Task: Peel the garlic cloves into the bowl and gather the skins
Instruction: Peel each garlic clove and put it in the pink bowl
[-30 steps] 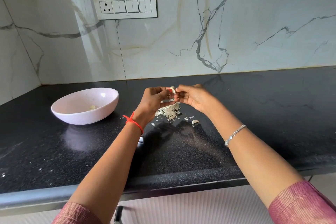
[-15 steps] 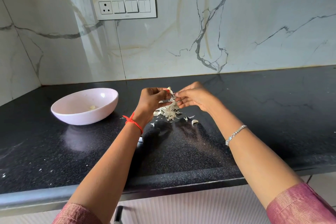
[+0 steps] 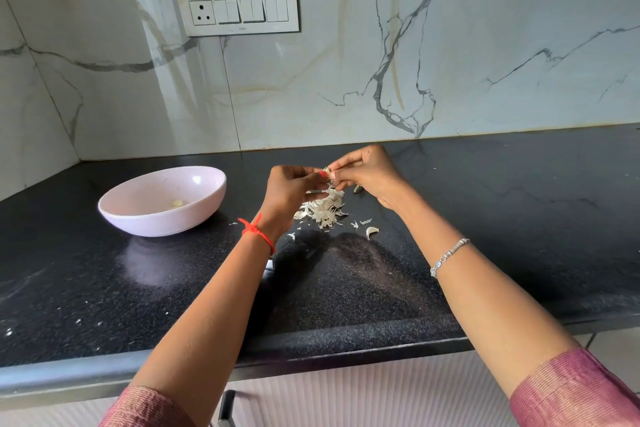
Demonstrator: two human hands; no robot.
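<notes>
Both hands were raised just above the counter [image 3: 485,218] at frame center, fingertips meeting. Left hand [image 3: 294,187] had its fingers curled and pinched a clove [image 3: 326,170] from the left. Right hand [image 3: 367,173] pinched the same clove from the right with thumb and forefinger, its other fingers bent. The clove was small and mostly hidden by the fingertips; how much skin was on it can't be told.

Directly below the hands lay the skins [image 3: 323,210], a loose pale pile on the counter with a few flakes scattered around it. A loose clove [image 3: 372,231] lay lower right of the pile, apart from it. Another small piece [image 3: 357,188] showed under the right hand, hard to tell what.

Bowl [image 3: 156,222], pale pink, sat on the counter left of center, well apart from the hands, with one peeled clove [image 3: 177,203] inside near the bottom.

Red thread [image 3: 258,232] on left wrist, silver bracelet [image 3: 448,256] on right forearm. Switch plate [image 3: 239,10] on the marble wall, upper left of center.
</notes>
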